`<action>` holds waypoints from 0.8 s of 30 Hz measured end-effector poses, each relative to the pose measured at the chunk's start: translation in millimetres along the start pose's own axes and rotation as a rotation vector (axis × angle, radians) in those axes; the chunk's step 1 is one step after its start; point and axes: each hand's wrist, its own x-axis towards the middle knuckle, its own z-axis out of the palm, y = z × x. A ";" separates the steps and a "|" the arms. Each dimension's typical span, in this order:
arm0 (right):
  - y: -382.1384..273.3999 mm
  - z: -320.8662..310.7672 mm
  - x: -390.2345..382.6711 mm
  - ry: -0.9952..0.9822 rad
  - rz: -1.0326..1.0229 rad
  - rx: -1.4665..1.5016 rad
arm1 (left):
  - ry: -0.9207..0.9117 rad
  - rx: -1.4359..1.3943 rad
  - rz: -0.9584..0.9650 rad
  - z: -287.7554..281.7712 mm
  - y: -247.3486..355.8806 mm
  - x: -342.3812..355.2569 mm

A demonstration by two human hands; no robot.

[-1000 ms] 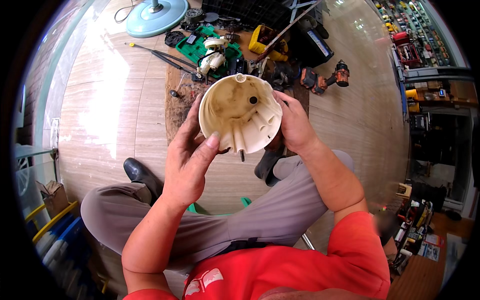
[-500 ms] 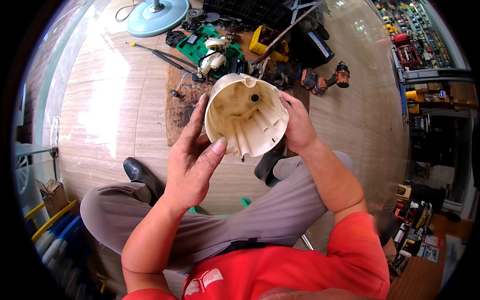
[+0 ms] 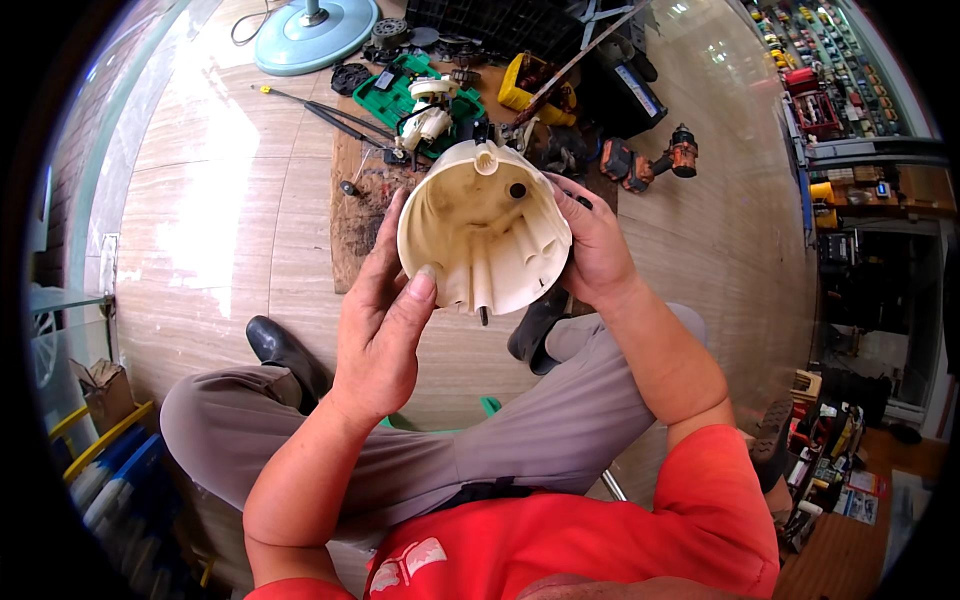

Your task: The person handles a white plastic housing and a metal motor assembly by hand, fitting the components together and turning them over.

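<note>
Between my hands is a cream plastic housing (image 3: pixel 478 235), a deep rounded shell with its hollow side toward me. Its inside has ribs, a small dark hole and brownish stains. My left hand (image 3: pixel 385 325) grips the left wall, thumb on the near rim and fingers along the outside. On the opposite side my right hand (image 3: pixel 597 245) clasps the wall, its fingertips partly hidden behind the shell. Beyond the housing, a white motor assembly (image 3: pixel 428 122) lies by an open green plastic case (image 3: pixel 385 98) on a stained wooden board (image 3: pixel 352 235).
An orange and black cordless drill (image 3: pixel 650 160) lies right of the board. Behind are a yellow container (image 3: pixel 528 80), a black box (image 3: pixel 612 95) and a light-blue round base (image 3: pixel 315 40). Long-handled cutters (image 3: pixel 335 115) lie at left. Cluttered shelves (image 3: pixel 830 80) stand at right.
The housing has shifted slightly left and tilted, so its opening faces me a little differently. Both hands have stayed on it, the right-hand fingers curling further over its edge.
</note>
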 end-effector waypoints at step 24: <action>-9.9 1.3 2.4 -0.187 0.062 0.070 | -0.158 0.112 0.258 -4.0 8.2 -2.2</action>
